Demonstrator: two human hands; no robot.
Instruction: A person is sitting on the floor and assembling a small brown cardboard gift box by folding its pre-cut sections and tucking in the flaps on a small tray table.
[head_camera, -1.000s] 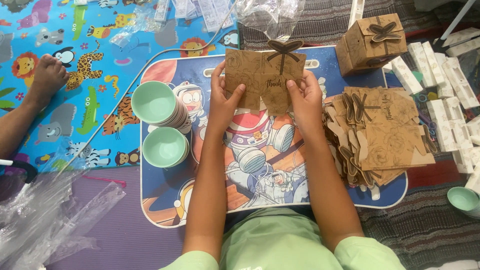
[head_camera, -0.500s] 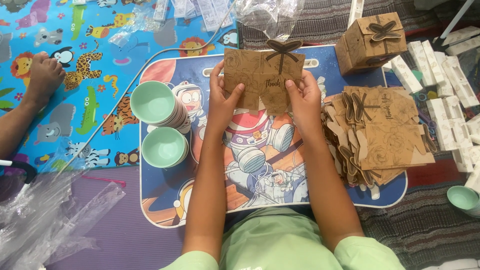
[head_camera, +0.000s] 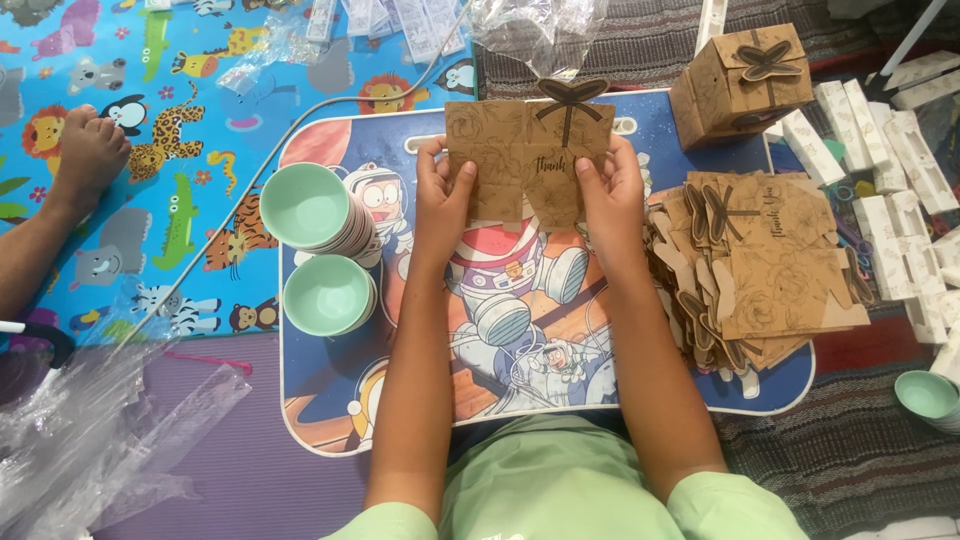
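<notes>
Flat brown cardboard box blank (head_camera: 528, 160) was held above the lap tray's (head_camera: 330, 420) far edge, long axis left-right, left hand (head_camera: 443, 198) and right hand (head_camera: 610, 195) each pinched closed on its opposite ends.

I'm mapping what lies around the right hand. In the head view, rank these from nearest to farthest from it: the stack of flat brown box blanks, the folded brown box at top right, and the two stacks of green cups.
1. Stack of flat brown box blanks: just right of the right hand.
2. Folded brown box: up and right.
3. Green cups: far left, beyond the left hand.
</notes>
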